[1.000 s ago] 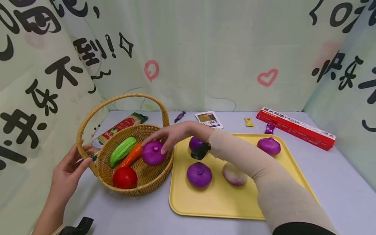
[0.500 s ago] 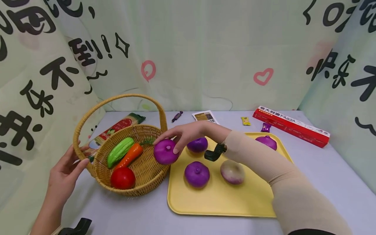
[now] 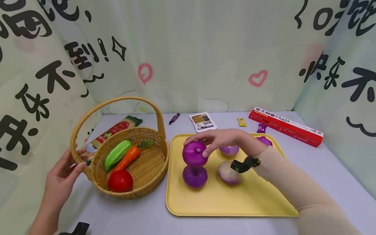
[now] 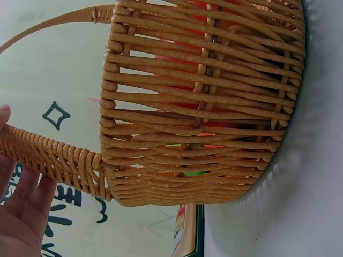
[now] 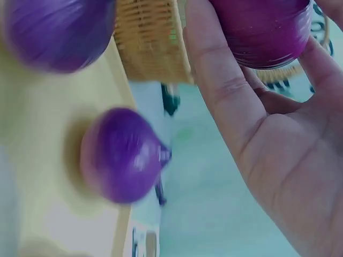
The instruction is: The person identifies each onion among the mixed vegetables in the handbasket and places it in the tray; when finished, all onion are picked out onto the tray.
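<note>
At the far left, the basket [image 3: 132, 182] is steadied by the left hand [image 3: 63, 176], whose straight fingers [image 4: 21, 198] rest against the handle base so that it cannot slide. Beyond those fingers, inside it, a cucumber [image 3: 116, 154], a carrot [image 3: 127, 158] and a tomato [image 3: 120, 181] are kept. Further right, an onion [image 3: 194, 154] is held in the curled fingertips [image 3: 205, 152] of the right hand [image 3: 227, 141], lifted over the tray [image 3: 223, 202]. Directly below these fingers another onion [image 3: 194, 177] lies, so room is needed beside it.

Staged tabletop booth; printed cloth backdrop [image 3: 188, 55]
</note>
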Demonstrator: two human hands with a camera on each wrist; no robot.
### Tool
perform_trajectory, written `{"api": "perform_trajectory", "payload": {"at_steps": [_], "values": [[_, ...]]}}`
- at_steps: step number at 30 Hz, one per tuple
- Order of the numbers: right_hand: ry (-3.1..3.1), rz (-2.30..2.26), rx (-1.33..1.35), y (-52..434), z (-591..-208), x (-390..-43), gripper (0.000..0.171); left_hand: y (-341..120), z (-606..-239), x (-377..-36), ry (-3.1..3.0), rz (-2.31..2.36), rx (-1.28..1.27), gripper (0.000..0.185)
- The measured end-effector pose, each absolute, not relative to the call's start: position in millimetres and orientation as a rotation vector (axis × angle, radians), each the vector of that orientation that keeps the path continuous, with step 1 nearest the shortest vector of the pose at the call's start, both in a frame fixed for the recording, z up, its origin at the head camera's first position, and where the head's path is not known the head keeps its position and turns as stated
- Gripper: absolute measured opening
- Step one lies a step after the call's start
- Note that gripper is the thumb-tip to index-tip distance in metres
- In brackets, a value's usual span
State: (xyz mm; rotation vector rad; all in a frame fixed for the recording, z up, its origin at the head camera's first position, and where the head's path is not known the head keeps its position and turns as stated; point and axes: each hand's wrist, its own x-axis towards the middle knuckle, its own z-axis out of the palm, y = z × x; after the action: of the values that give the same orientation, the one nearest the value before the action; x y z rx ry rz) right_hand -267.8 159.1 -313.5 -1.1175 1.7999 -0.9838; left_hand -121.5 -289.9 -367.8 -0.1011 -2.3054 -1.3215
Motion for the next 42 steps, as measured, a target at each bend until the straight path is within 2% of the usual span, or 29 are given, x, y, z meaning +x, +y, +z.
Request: {"api": "perform_trajectory", "payload": {"at_steps": [8,19,32,42], "values": [[1.996,-1.012,-0.937,222,-314,-247,0.056,-290,-369,-121,-2.310,-1.293,-0.074,0.062],[2.089,-1.112,-0.910,280,-316,-223,0.054,-289,-370,-121,-2.314,-1.287,-0.054,0.062],[2.126,-1.252,-0.537,351,-344,-200,0.059,-289,-369,-122,-2.283,-1.289,-0.101,0.063],[2.102,-1.229,-0.317,384,-373,-185,0.053,-290,-370,-122,-2.284,-1.312,-0.097,0.062]]}}
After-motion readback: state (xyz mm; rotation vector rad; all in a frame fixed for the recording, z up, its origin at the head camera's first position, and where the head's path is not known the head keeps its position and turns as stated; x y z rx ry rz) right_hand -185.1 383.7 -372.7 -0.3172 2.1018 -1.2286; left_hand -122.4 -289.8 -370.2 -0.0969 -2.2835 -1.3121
